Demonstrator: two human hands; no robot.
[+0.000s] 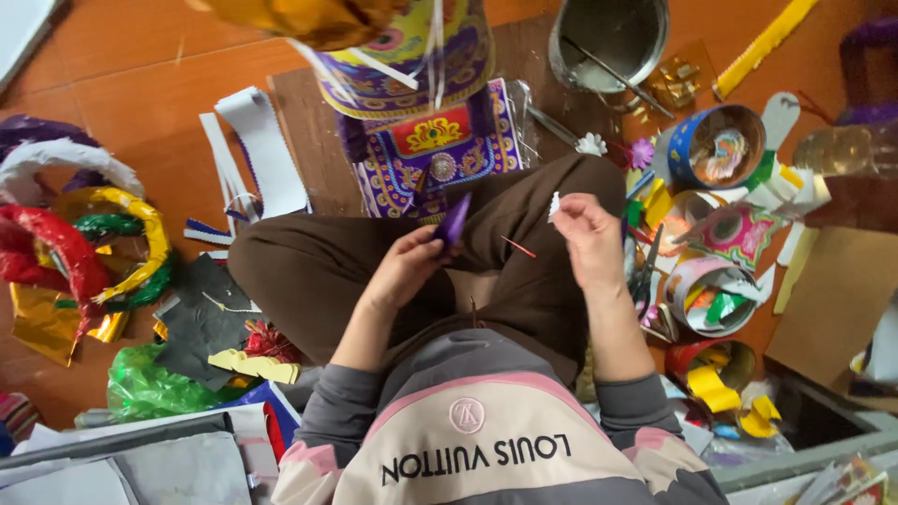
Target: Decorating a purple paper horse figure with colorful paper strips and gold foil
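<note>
I sit cross-legged in brown trousers on an orange tiled floor. My left hand [409, 265] pinches a small folded purple paper piece [456, 221] above my lap. Over my right knee, my right hand [589, 232] grips a tiny white scrap [554, 205] between its fingertips. A thin red stick [517, 247] lies on my trousers between the two hands. In front of my knees stands a purple, yellow and red patterned paper structure [432, 140] on a brown board [304, 131].
Round tins with coloured paper scraps [716, 145] [708, 295] and scissors [644, 271] crowd the right. A metal pot [610, 39] stands at the back. Foil wreaths [89, 243], white paper strips [257, 150], black card and a green bag [150, 388] lie on the left.
</note>
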